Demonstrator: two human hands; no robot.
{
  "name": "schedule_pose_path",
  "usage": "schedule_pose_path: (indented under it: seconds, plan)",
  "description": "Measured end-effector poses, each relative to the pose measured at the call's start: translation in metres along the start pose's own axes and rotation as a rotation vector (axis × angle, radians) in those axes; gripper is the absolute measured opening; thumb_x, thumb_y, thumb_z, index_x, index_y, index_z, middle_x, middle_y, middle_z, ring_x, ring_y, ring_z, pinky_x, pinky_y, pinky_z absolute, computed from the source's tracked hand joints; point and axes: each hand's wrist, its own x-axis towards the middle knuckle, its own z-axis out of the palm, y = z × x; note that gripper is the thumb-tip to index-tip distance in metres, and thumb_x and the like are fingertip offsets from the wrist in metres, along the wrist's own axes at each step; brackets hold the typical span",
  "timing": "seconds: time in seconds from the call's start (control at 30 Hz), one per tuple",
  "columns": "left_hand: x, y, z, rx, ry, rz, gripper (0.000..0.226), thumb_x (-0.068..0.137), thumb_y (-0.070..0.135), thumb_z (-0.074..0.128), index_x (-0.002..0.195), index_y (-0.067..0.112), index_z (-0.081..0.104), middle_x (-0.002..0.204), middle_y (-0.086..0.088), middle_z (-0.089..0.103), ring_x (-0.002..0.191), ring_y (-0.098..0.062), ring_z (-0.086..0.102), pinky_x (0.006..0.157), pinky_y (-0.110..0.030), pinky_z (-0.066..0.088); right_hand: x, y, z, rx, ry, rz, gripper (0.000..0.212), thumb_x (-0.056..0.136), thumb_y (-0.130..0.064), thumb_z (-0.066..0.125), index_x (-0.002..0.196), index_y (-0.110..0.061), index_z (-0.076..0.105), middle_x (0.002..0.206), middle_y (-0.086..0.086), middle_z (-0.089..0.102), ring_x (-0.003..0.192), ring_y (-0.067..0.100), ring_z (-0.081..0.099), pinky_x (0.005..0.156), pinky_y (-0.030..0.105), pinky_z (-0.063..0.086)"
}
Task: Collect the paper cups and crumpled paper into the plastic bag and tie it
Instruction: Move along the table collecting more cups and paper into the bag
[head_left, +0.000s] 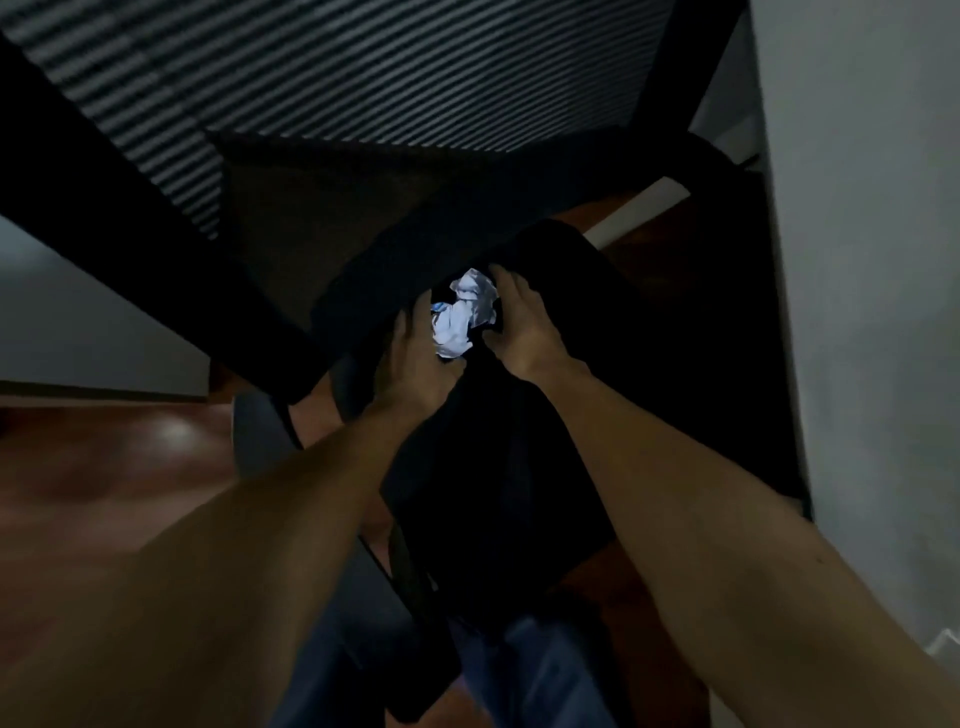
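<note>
A black plastic bag (493, 483) hangs low in front of me in a dim room. Its mouth is held apart, and white crumpled paper (465, 312) shows inside, with a bit of blue print at its left. My left hand (415, 364) grips the left rim of the bag's mouth. My right hand (519, 322) grips the right rim, its fingers curled over the edge next to the paper. No paper cup can be made out in the dark bag.
A black table frame (156, 249) crosses from upper left, with a striped surface (363, 67) behind it. A grey wall (872, 260) stands at the right. Reddish wooden floor (130, 467) lies at the left, and my blue trouser legs (519, 675) are below.
</note>
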Motion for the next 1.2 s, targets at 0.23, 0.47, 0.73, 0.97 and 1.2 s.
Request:
schedule_pose_path:
  seconds: [0.23, 0.47, 0.73, 0.97, 1.2]
  plan:
    - [0.007, -0.001, -0.003, 0.0, 0.051, -0.016, 0.055, 0.082, 0.029, 0.08, 0.13, 0.018, 0.056, 0.127, -0.006, 0.059, 0.117, -0.027, 0.057, 0.093, -0.044, 0.051, 0.029, -0.005, 0.022, 0.123, 0.056, 0.056, 0.044, 0.096, -0.014, 0.063, 0.139, -0.019, 0.055, 0.135, 0.009, 0.059, 0.124, 0.029, 0.056, 0.1, 0.049, 0.05]
    - [-0.039, 0.032, -0.065, -0.023, -0.091, -0.003, 0.046, 0.084, 0.028, 0.076, 0.125, 0.018, 0.057, 0.114, 0.003, 0.065, 0.095, -0.011, 0.06, 0.072, -0.017, 0.041, -0.043, -0.03, -0.021, 0.093, 0.15, 0.149, 0.05, 0.094, -0.002, 0.06, 0.142, -0.012, 0.052, 0.139, 0.016, 0.055, 0.127, 0.033, 0.053, 0.109, 0.045, 0.044]
    - [-0.099, 0.126, -0.165, -0.051, -0.255, 0.205, 0.045, 0.08, 0.024, 0.08, 0.119, 0.013, 0.06, 0.109, -0.003, 0.066, 0.095, -0.018, 0.065, 0.085, -0.035, 0.056, -0.176, -0.101, -0.103, 0.174, 0.365, 0.278, 0.042, 0.096, -0.014, 0.062, 0.138, -0.012, 0.055, 0.134, 0.009, 0.057, 0.12, 0.031, 0.056, 0.095, 0.049, 0.052]
    - [-0.132, 0.206, -0.209, 0.03, -0.41, 0.51, 0.045, 0.08, 0.038, 0.078, 0.115, 0.018, 0.059, 0.112, -0.007, 0.063, 0.093, -0.017, 0.065, 0.077, -0.029, 0.056, -0.292, -0.151, -0.152, 0.286, 0.748, 0.44, 0.01, 0.09, -0.021, 0.054, 0.099, -0.018, 0.056, 0.092, 0.005, 0.063, 0.085, 0.026, 0.06, 0.073, 0.052, 0.053]
    - [-0.2, 0.284, -0.189, 0.008, -0.595, 0.727, 0.053, 0.065, 0.054, 0.073, 0.111, 0.03, 0.06, 0.101, 0.012, 0.069, 0.091, -0.007, 0.067, 0.08, -0.025, 0.053, -0.418, -0.16, -0.177, 0.182, 1.068, 0.578, 0.008, 0.096, -0.023, 0.057, 0.097, -0.016, 0.052, 0.092, 0.002, 0.061, 0.084, 0.026, 0.057, 0.075, 0.049, 0.05]
